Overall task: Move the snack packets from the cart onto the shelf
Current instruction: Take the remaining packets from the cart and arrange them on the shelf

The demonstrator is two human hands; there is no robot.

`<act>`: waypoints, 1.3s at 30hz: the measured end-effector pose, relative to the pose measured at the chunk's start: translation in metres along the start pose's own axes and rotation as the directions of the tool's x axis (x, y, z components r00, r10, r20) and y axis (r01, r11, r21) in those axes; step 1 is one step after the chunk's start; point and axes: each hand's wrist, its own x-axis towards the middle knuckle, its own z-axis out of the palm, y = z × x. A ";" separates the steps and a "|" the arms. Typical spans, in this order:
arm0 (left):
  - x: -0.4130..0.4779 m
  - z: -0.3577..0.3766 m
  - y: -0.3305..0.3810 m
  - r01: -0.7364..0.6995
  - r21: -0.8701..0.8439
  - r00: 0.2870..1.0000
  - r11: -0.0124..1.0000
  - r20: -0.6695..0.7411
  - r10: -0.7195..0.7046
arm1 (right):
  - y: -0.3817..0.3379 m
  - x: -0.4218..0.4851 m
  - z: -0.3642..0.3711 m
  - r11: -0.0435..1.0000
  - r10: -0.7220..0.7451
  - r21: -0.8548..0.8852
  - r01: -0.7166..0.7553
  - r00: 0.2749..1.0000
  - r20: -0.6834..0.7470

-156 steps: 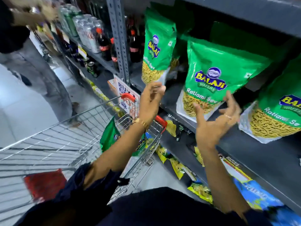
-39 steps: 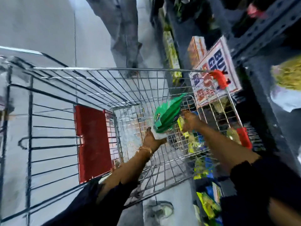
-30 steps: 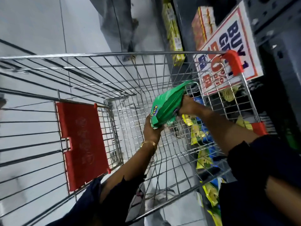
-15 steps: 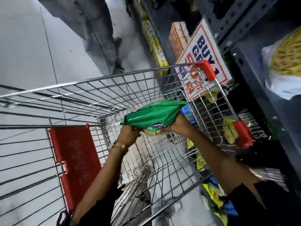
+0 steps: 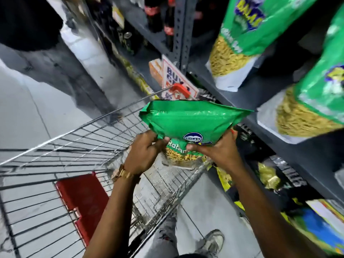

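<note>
A dark grey metal shelf [image 5: 247,94] fills the right side of the aisle, its perforated upright rising at centre top, while a wire shopping cart [image 5: 78,144] with red corner guards and a red seat flap [image 5: 83,198] stands on the pale tiled floor to the left. Two green packets of yellow sev already stand on the shelf board: one shelved packet [image 5: 240,34] near the upright, a second shelved packet [image 5: 316,94] at the right edge, both blurred. Between cart and shelf, above the cart's far right corner and just short of the shelf edge, a green snack packet [image 5: 188,121] is held tipped forward, its sealed top towards the shelf and its clear window of sev facing down. The left hand [image 5: 145,151], a gold watch [image 5: 122,173] at the wrist, is clamped on the packet's lower left edge; the right hand [image 5: 217,151] grips its lower right side, thumb pressed on the printed front. A red and white offer sign [image 5: 173,79] leans behind the cart's corner, dark bottles line the upper shelves, and another person's grey trousers show top left
</note>
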 end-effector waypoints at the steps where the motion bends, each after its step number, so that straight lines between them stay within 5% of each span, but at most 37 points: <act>1: -0.003 0.005 0.014 -0.020 -0.005 0.999 1.000 0.032 0.020 | -0.010 -0.013 -0.010 1.000 -0.012 0.011 0.013 0.999 -0.045; 7: -0.010 0.054 0.089 -0.237 0.054 0.930 0.970 0.299 0.211 | -0.040 -0.095 -0.081 0.997 -0.073 -0.032 0.066 0.945 -0.319; 15: -0.044 0.155 0.188 -0.664 -0.018 0.604 0.748 0.577 0.550 | -0.053 -0.201 -0.168 0.995 -0.103 -0.070 0.075 0.739 -0.666; 23: -0.108 0.266 0.265 -0.791 -0.081 0.384 0.607 0.706 0.595 | -0.059 -0.313 -0.254 0.981 -0.130 -0.183 -0.063 0.484 -0.865; 26: -0.139 0.301 0.289 -0.809 -0.063 0.369 0.585 0.721 0.587 | -0.059 -0.344 -0.280 0.981 -0.144 -0.186 -0.047 0.460 -0.876; 33: -0.156 0.391 0.303 -0.623 -0.109 0.436 0.774 0.774 0.459 | -0.029 -0.373 -0.352 0.978 -0.146 -0.194 -0.069 0.434 -0.889; 39: -0.140 0.443 0.289 -0.571 -0.167 0.492 0.803 0.714 0.499 | 0.001 -0.360 -0.404 0.979 -0.125 -0.188 -0.080 0.490 -0.862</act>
